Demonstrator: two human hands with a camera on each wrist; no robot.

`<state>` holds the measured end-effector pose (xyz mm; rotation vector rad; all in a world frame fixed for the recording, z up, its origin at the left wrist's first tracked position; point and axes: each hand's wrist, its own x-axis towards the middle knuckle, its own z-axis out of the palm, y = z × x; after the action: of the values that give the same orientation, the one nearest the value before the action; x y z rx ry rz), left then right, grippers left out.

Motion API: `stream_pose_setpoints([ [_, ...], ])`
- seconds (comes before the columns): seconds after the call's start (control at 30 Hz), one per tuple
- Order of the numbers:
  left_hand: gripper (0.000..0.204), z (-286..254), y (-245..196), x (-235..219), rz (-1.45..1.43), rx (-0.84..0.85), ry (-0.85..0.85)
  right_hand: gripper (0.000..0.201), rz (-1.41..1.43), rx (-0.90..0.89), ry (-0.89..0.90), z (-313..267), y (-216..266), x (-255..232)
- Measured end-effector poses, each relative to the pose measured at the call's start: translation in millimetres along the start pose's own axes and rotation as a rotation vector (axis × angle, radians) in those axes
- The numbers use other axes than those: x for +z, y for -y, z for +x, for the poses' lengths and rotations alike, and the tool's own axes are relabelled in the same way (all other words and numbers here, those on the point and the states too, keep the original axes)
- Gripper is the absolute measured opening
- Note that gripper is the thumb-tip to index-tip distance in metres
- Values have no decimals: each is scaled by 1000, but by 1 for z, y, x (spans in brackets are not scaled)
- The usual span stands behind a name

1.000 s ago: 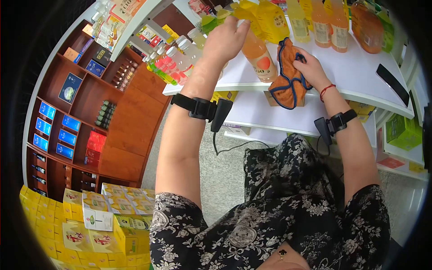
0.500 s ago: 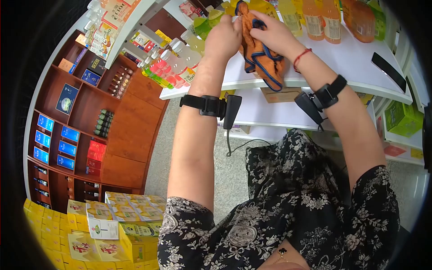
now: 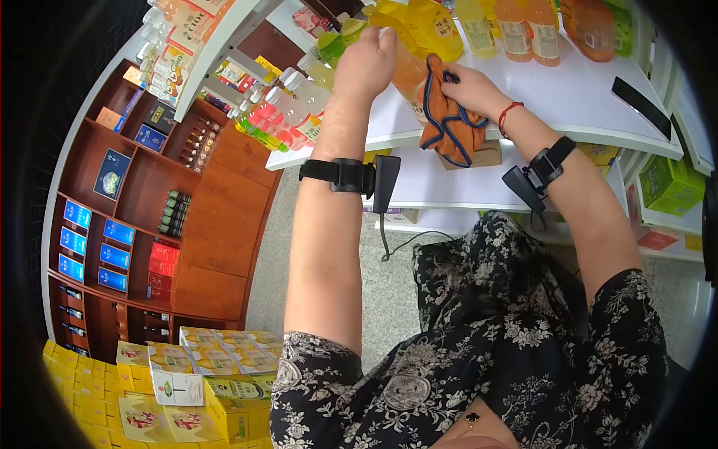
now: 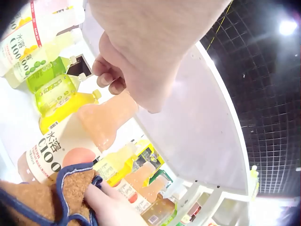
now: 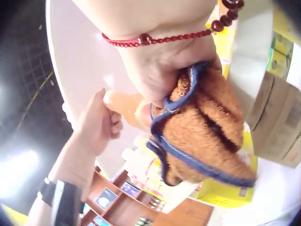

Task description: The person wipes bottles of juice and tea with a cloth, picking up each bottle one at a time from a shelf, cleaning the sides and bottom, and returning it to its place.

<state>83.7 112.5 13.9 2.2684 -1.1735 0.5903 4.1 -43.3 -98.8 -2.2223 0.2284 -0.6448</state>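
An orange-pink drink bottle [image 3: 407,72] with a white C100 label stands tilted above the white shelf. My left hand [image 3: 366,63] grips it at the cap, which the fingers hide. In my right hand [image 3: 474,91] is a brown-orange cloth [image 3: 452,124] with navy edging, bunched between thumb and fingers. The left wrist view shows the cloth against the lower part of the bottle [image 4: 63,136], overlapping its label. From the right wrist, the cloth [image 5: 202,129] hangs in folds and covers most of the bottle, leaving only its neck end visible by the left hand [image 5: 96,123].
Yellow drink bottles [image 3: 434,30] and orange ones [image 3: 516,34] line the back of the white shelf [image 3: 553,112]. A black phone [image 3: 641,107] lies at its right end. Pink-labelled bottles [image 3: 288,112] stand left. Below is a cardboard box [image 3: 479,155].
The cloth first lay at the bottle's right side, rose to the bottle's top beside the left hand, and has now come down along its side. The left hand keeps its hold near the cap.
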Motion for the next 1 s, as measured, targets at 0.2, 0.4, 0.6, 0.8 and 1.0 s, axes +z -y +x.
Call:
stream_pose_setpoints([
  [0.2,53,1,0,-1,-56,-4,3,52,93,-211,-307,11,43,-8],
  [0.4,57,1,-1,-1,-29,-19,-32,51,26,-129,-165,0,15,0],
  [0.6,63,3,5,-5,-31,-90,-28,45,-3,4,40,-20,6,8],
  [0.8,62,4,10,3,-96,-118,-49,47,-50,-5,62,-11,2,9],
  [1.0,50,2,6,5,-75,-96,-54,53,160,-248,-332,0,57,-10],
])
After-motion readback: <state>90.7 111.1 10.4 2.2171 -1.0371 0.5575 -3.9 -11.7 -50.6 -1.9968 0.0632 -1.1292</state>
